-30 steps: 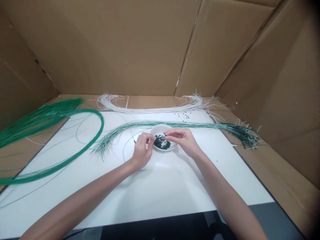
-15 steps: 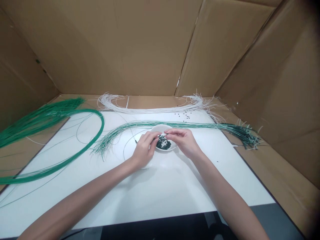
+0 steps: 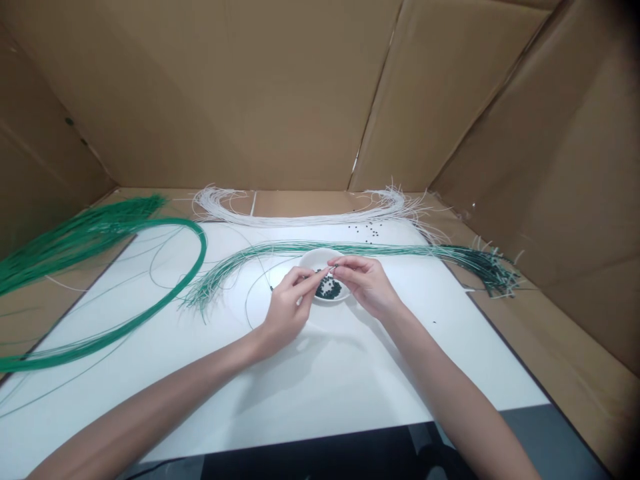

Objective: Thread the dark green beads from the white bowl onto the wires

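My left hand [image 3: 290, 303] pinches with thumb and forefinger over the left side of a small white bowl [image 3: 317, 255]. My right hand [image 3: 367, 283] pinches at the bowl's right side. The fingertips of both hands meet above the bowl, around something thin and tiny that I cannot make out. Small dark green beads [image 3: 329, 289] lie in the bowl. A thin dark strand [image 3: 247, 307] curves over the table to the left of my left hand; its ends are hard to follow.
Behind the bowl stretches a bundle of green cords [image 3: 280, 247] with dark right ends. Farther back lies a white cord bundle [image 3: 300, 220]. Loose beads [image 3: 370, 233] dot the white table [image 3: 320, 400]. A green coil [image 3: 197, 257] is at left. Cardboard walls [image 3: 250, 100] surround the table.
My left hand's fingers have stretched out and moved right, up to the right hand's fingertips. My right hand has hardly moved.
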Demonstrator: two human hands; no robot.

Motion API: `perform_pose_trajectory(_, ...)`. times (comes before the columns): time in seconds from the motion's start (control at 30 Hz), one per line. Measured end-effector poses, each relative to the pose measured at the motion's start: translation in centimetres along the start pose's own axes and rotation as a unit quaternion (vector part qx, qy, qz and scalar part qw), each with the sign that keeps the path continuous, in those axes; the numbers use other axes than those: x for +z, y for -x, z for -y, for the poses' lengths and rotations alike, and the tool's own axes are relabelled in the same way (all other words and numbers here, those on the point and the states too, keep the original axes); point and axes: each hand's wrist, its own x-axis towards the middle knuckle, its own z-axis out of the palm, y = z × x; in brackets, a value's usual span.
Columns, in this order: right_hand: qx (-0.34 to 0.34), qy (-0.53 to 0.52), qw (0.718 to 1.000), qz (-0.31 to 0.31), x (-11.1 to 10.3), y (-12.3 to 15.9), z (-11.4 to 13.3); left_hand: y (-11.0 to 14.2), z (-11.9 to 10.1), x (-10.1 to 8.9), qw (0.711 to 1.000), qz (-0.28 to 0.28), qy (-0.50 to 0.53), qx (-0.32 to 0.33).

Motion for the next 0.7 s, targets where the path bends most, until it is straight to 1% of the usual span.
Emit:
perform_pose_trajectory(0.1, 0.009, -0.013, 1.000, -0.005, 0.0, 0.0, -0.1, 0.0, -0.8, 0.0, 0.998, -0.010, 0.033, -0.046)
perform_pose_trajectory(0.3, 0.002, -0.003, 1.000, -0.002, 0.0, 0.1, 0.1, -0.3, -1.7, -0.3, 0.992, -0.029, 0.063, -0.102)
perform_pose_trajectory(0.37, -0.012, 0.008, 1.000, 0.001, 0.0, 0.1, 0.2, -0.4, -1.7, -0.4, 0.991, -0.034, 0.062, -0.115)
perform_pose_trajectory(0.5, -0.055, 0.047, 0.997, 0.002, -0.1, 0.1, 0.2, -0.5, -1.6, -0.4, 0.990, -0.032, 0.060, -0.120)
perform_pose_trajectory(0.6, -0.101, 0.096, 0.990, 0.000, -0.2, 0.0, 0.2, -0.5, -1.5, -0.4, 0.990, -0.033, 0.056, -0.127)
perform_pose_trajectory(0.7, -0.125, 0.127, 0.984, -0.001, -0.4, 0.1, 0.2, -0.5, -1.4, -0.4, 0.989, -0.037, 0.055, -0.129)
